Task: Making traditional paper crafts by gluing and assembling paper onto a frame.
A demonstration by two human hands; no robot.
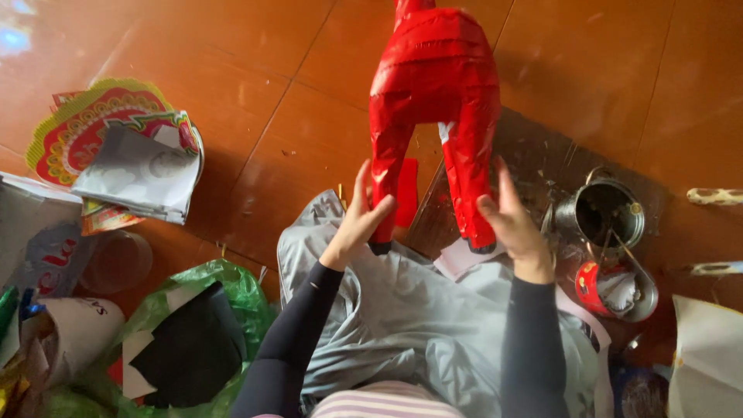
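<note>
Striped cloth (383,404) shows at the near edge, with grey fabric (387,310) spread over the lap just beyond it. Two dark sleeves reach away from the camera to a red paper horse (433,85), which stands upright above the lap with its two legs pointing down and its upper part cut off by the far edge of the view. Left hand (357,220) presses against the left leg, fingers (362,182) spread and flat on the glossy red paper rather than curled round it. Right hand (511,220) wraps the right leg near its black foot, thumb on the near side and fingers (503,174) extended up along the leg.

Right of the horse, a metal tin (604,213) sits on the brown tiled floor (271,93), and a red tin (615,290) lies just near of it. On the left, a stack of printed paper sheets (116,147) rests on the floor. Nearer on the left, a green plastic bag (193,340) holds black and white paper pieces.
</note>
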